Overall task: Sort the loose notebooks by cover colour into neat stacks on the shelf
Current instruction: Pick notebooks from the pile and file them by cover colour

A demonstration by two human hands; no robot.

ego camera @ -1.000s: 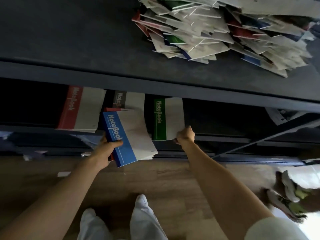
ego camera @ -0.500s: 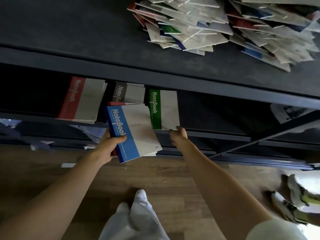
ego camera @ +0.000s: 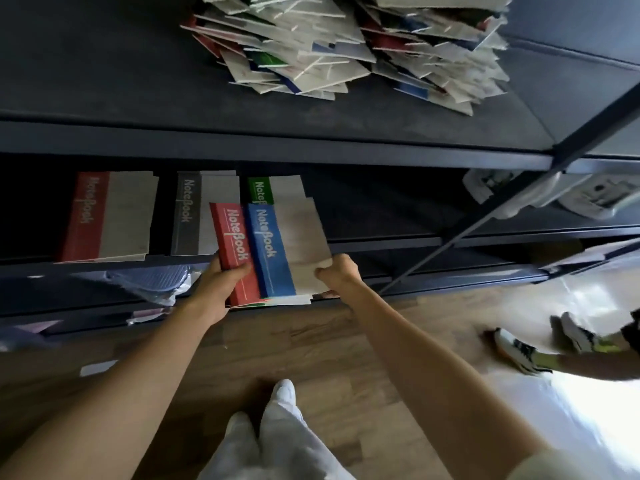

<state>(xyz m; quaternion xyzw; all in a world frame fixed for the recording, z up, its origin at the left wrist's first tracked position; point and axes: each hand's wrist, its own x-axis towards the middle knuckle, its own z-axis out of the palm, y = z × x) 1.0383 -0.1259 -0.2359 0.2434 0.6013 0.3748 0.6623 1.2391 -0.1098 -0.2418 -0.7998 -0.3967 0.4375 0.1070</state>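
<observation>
Dark metal shelving unit [ego camera: 242, 143] above brown wood-plank floor [ego camera: 329, 341], jumbled heap of loose notebooks [ego camera: 346, 46] on top shelf, red notebook stack [ego camera: 107, 216], grey notebook stack [ego camera: 204, 216] and green notebook stack [ego camera: 277, 190] on shelf below, left hand [ego camera: 216, 289] gripping red-spined notebook [ego camera: 230, 251] and blue-spined notebook [ego camera: 277, 251] partly hiding green notebook stack, right hand [ego camera: 337, 275] pinching their pale corner.

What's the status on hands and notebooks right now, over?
Left hand grips red notebook. Right hand pinches blue notebook at its corner, both in front of green stack. Red stack, grey stack shelved. Loose pile lies on upper shelf.
</observation>
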